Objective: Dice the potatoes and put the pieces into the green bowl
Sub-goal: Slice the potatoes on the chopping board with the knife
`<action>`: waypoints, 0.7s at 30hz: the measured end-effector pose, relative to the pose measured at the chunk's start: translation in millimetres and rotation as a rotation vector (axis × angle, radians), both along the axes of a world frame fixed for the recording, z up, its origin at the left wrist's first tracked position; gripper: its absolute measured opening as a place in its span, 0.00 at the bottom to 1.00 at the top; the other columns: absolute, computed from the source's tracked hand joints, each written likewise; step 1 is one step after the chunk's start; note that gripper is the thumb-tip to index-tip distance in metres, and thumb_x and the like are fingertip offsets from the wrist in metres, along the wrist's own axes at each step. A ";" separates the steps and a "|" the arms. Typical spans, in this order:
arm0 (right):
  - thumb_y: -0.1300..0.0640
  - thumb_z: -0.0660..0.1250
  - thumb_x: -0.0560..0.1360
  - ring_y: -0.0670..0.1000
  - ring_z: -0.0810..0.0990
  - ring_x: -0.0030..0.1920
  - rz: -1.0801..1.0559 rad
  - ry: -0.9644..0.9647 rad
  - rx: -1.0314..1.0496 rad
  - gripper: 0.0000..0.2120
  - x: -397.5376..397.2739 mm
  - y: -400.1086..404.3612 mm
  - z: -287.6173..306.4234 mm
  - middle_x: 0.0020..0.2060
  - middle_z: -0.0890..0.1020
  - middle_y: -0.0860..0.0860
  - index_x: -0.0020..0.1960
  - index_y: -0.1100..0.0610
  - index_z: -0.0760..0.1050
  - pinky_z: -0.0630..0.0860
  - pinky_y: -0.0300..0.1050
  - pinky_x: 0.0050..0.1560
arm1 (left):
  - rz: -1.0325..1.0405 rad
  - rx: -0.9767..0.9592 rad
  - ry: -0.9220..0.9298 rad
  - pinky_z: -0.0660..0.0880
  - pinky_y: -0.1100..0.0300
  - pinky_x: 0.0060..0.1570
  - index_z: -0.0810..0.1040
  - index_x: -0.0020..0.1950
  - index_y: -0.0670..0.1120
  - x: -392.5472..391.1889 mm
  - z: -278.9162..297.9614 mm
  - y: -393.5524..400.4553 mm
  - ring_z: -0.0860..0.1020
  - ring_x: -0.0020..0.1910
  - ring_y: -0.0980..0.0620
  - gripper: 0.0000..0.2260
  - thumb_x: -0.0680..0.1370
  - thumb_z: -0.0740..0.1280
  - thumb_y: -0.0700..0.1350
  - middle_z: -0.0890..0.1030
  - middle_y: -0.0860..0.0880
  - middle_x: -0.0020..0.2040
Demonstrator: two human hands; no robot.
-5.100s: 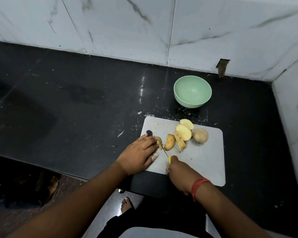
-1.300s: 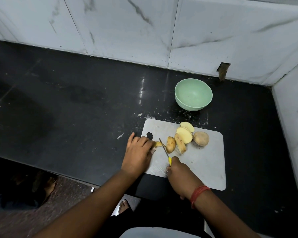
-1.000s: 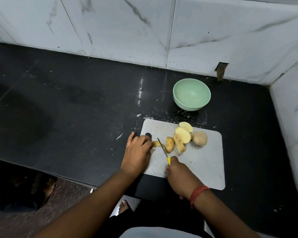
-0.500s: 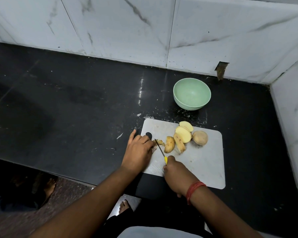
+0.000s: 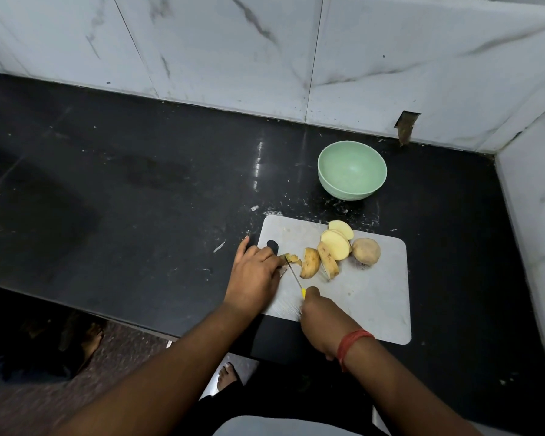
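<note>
Head view shows a white cutting board [image 5: 375, 297] on a black counter [image 5: 139, 199]. On the board, the left hand [image 5: 254, 275] curls its fingers down on a small potato piece [image 5: 291, 258] to keep it from sliding. The right hand [image 5: 320, 316] is wrapped around the yellow handle of a thin knife [image 5: 293, 273], and the blade sits against that small piece.

Just beside it lie bigger potato wedges [image 5: 320, 261], two flat slices [image 5: 337, 242] and one whole potato [image 5: 366, 250]. The green bowl [image 5: 352, 169] sits past the far edge of the board, with nothing in it.

So the cutting step looks like it is under way, and the task seems far from done. Next, the knife needs to press down close to the fingertips, so those fingers should stay tucked back. The bigger pieces need cutting too before anything goes into the bowl.
</note>
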State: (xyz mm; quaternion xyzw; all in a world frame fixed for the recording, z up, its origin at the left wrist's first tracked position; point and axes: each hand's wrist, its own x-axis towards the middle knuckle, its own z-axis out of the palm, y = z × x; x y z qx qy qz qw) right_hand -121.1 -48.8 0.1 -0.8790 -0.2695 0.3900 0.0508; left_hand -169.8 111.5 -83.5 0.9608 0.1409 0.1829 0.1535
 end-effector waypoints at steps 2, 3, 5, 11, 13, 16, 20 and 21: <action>0.63 0.54 0.81 0.52 0.75 0.37 0.003 -0.008 0.009 0.12 -3.4 -10.7 -4.8 0.38 0.73 0.54 0.64 0.63 0.62 0.58 0.39 0.27 | 0.006 -0.010 0.001 0.67 0.39 0.71 0.85 0.47 0.48 -0.3 -0.1 -1.2 0.73 0.40 0.50 0.03 0.76 0.76 0.45 0.76 0.54 0.39; 0.62 0.54 0.81 0.54 0.78 0.41 -0.005 0.000 0.015 0.12 -4.6 -16.2 -6.2 0.38 0.72 0.53 0.63 0.63 0.62 0.59 0.39 0.28 | 0.008 -0.015 0.000 0.67 0.40 0.71 0.85 0.47 0.48 -0.4 0.4 -1.6 0.73 0.40 0.51 0.02 0.76 0.75 0.46 0.76 0.54 0.39; 0.62 0.53 0.82 0.55 0.78 0.42 -0.027 0.021 0.037 0.09 -7.2 -25.6 -4.6 0.39 0.74 0.54 0.60 0.62 0.63 0.62 0.40 0.30 | 0.008 -0.022 -0.002 0.67 0.39 0.71 0.85 0.46 0.48 0.3 1.9 -2.4 0.73 0.40 0.51 0.02 0.76 0.75 0.45 0.76 0.53 0.39; 0.57 0.53 0.83 0.51 0.73 0.39 -0.079 -0.027 0.211 0.03 -3.9 -30.5 10.4 0.38 0.71 0.49 0.52 0.56 0.60 0.66 0.44 0.36 | 0.074 -0.150 -0.034 0.59 0.42 0.76 0.82 0.54 0.50 -5.2 -0.3 -1.2 0.75 0.48 0.52 0.07 0.78 0.73 0.49 0.79 0.56 0.47; 0.57 0.52 0.83 0.52 0.73 0.39 -0.070 -0.026 0.205 0.04 -2.2 -25.5 10.1 0.38 0.72 0.50 0.54 0.57 0.61 0.67 0.44 0.39 | 0.095 -0.194 -0.046 0.56 0.44 0.77 0.81 0.55 0.50 -12.8 -1.6 -0.7 0.75 0.51 0.52 0.08 0.78 0.73 0.50 0.79 0.56 0.50; 0.57 0.53 0.83 0.52 0.73 0.37 -0.067 -0.022 0.177 0.07 -2.2 -16.5 7.1 0.37 0.71 0.50 0.58 0.59 0.63 0.67 0.44 0.38 | 0.060 -0.153 -0.033 0.56 0.43 0.77 0.82 0.54 0.49 -19.6 -3.6 -1.2 0.75 0.53 0.51 0.09 0.79 0.70 0.52 0.79 0.55 0.51; 0.58 0.53 0.82 0.52 0.73 0.38 -0.069 -0.017 0.157 0.06 -1.9 -9.9 5.3 0.39 0.73 0.52 0.57 0.59 0.63 0.67 0.44 0.36 | -0.020 -0.064 -0.009 0.60 0.38 0.75 0.83 0.59 0.48 -24.0 -6.9 -3.8 0.76 0.55 0.50 0.15 0.80 0.64 0.55 0.80 0.54 0.56; 0.59 0.53 0.82 0.52 0.73 0.37 -0.063 -0.020 0.156 0.06 -1.9 -9.0 5.6 0.39 0.73 0.52 0.58 0.59 0.63 0.67 0.45 0.34 | -0.038 -0.044 -0.005 0.60 0.37 0.75 0.83 0.60 0.48 -24.8 -7.7 -4.2 0.76 0.56 0.50 0.16 0.81 0.65 0.55 0.80 0.54 0.57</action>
